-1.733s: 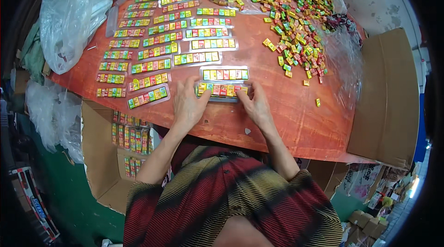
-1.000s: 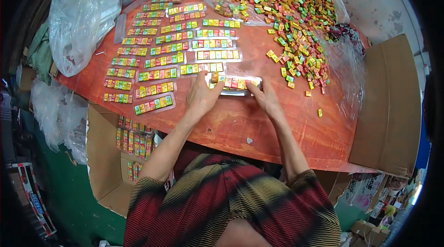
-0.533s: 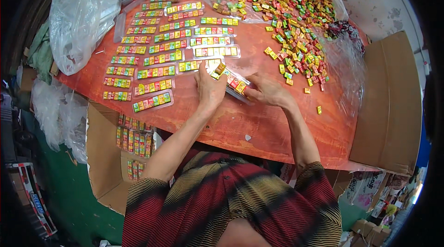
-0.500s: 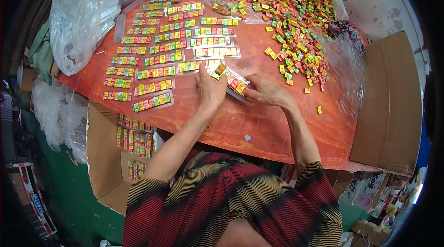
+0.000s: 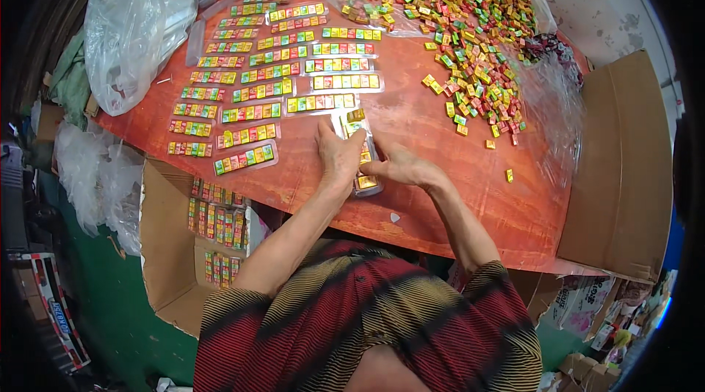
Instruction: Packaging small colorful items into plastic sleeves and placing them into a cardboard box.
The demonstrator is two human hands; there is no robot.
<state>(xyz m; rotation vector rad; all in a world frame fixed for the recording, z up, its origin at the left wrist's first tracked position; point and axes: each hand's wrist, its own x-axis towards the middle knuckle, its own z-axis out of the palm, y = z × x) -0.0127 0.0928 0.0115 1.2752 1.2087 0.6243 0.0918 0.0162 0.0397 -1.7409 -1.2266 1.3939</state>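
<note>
A clear plastic tray [image 5: 370, 191] filled with small yellow, red and green boxes lies on the table in front of me, its long side running away from me. My left hand [image 5: 340, 155] grips the tray along its left edge, thumb over the boxes. From the right side, my right hand [image 5: 405, 166] closes on the tray, its fingertips at the boxes. One gold-brown box [image 5: 356, 115] sits on top at the far end, tilted against the others. The hands cover the tray's middle. Just beyond, a filled tray [image 5: 321, 102] lies crosswise.
Columns of filled trays [image 5: 250, 112] cover the left of the red table [image 5: 433, 216]. Loose boxes [image 5: 470, 76] are heaped at the far right. A bag of clear trays [image 5: 132, 39] stands far left. Below the left edge, a cardboard box [image 5: 167, 245] holds filled trays. Another carton [image 5: 617, 171] stands right.
The tray has turned from a slant to nearly straight away from me, and come down nearer the table's front edge. My right hand has moved left and closer to my left hand.
</note>
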